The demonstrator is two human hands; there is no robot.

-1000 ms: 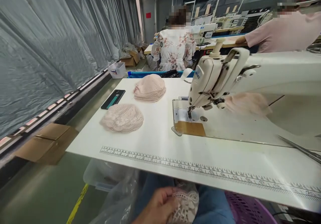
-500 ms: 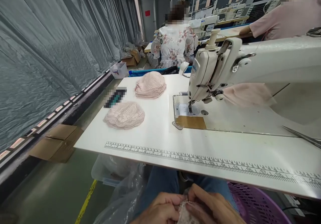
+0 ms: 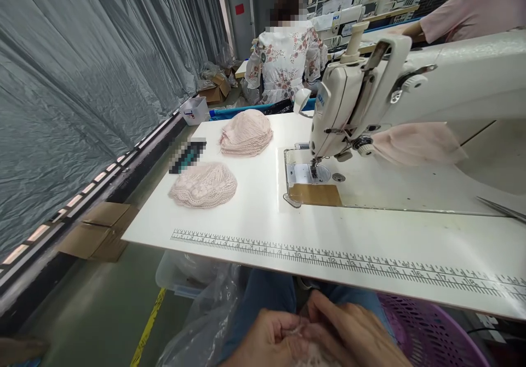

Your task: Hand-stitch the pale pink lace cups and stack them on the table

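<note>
Over my lap, below the table's front edge, my left hand (image 3: 269, 338) is closed on a pale pink lace piece (image 3: 315, 354). My right hand (image 3: 349, 331) pinches the same piece from the other side, its fingertips close to the left ones. Most of the lace is hidden by my fingers and the bottom of the view. On the white table (image 3: 255, 219) lie a lace piece with a scalloped edge (image 3: 204, 186) and, behind it, a stack of pale pink fabric pieces (image 3: 247, 132). The white sewing machine (image 3: 341, 104) stands to the right, above its needle plate.
Scissors (image 3: 501, 208) rest at the right. Pink sheer fabric (image 3: 419, 143) lies under the machine arm. A purple basket (image 3: 431, 334) is below the table, right; a clear plastic bin (image 3: 175, 276) is below, left. Ahead sits a co-worker in a floral top (image 3: 283, 60).
The view has tilted down and shifted slightly. My hands stay together on the lace piece, their fingers shifting a little; less of the lace shows between them.
</note>
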